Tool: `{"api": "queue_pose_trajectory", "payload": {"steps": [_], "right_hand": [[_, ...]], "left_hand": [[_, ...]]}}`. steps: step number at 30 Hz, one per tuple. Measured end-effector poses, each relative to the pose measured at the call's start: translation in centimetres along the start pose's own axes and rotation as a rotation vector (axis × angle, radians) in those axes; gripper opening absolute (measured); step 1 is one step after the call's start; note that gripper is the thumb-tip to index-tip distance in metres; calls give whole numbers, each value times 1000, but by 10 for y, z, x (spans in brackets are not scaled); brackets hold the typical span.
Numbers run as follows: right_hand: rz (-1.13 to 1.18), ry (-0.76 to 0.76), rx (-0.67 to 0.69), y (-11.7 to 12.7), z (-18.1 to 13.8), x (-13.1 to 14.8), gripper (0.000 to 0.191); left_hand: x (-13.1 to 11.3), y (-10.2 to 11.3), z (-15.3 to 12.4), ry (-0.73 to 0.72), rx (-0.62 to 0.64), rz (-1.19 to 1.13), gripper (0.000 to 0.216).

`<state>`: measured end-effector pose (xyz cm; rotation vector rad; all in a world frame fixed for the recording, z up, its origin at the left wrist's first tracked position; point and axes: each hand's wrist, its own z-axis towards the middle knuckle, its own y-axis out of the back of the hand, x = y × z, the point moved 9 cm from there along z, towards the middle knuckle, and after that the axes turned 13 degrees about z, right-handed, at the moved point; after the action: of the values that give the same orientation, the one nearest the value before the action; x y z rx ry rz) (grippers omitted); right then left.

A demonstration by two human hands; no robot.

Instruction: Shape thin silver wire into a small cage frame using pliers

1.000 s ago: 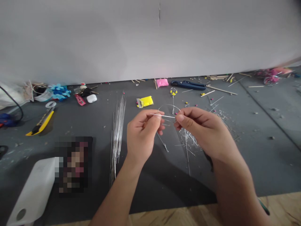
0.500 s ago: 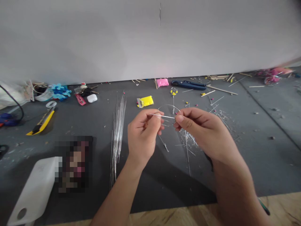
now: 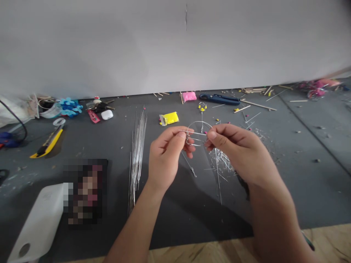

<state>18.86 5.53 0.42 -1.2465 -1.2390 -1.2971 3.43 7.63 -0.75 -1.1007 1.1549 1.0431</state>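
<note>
Between my hands a thin silvery wire point(image 3: 199, 122) arches in a loop, with straighter strands crossing below it. My left hand point(image 3: 168, 155) pinches the wire's left side between thumb and forefinger. On the other side, my right hand point(image 3: 236, 153) grips it between thumb and fingers; the exact contact is partly hidden. Behind the loop lies a small wire ring with yellow beads point(image 3: 202, 107) on a twisted stem. A short wire with a twisted end point(image 3: 193, 171) rests on the table below. Cut wire pieces point(image 3: 221, 157) are heaped near my right hand.
A bundle of straight wires point(image 3: 138, 149) lies left of my hands. Beyond are a yellow packet point(image 3: 170, 118), a pink packet point(image 3: 189, 96) and dark blue pliers point(image 3: 219, 98). A yellow utility knife point(image 3: 49, 142) and a white power-bank-like object point(image 3: 41, 219) lie at left.
The wire has turned slightly between my hands, so its lower strands show more clearly. My left thumb and fingers have shifted a little; my right hand has edged rightward.
</note>
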Motion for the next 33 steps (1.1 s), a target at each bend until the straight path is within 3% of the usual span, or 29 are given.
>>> {"api": "queue_pose_trajectory", "payload": {"steps": [26, 33], "right_hand": [[-37, -22, -28, 1, 0, -1, 21], [-37, -9, -30, 1, -2, 1, 23]], "left_hand": [[-3, -1, 0, 5, -10, 71, 10], [4, -2, 0, 117, -12, -8, 13]]}}
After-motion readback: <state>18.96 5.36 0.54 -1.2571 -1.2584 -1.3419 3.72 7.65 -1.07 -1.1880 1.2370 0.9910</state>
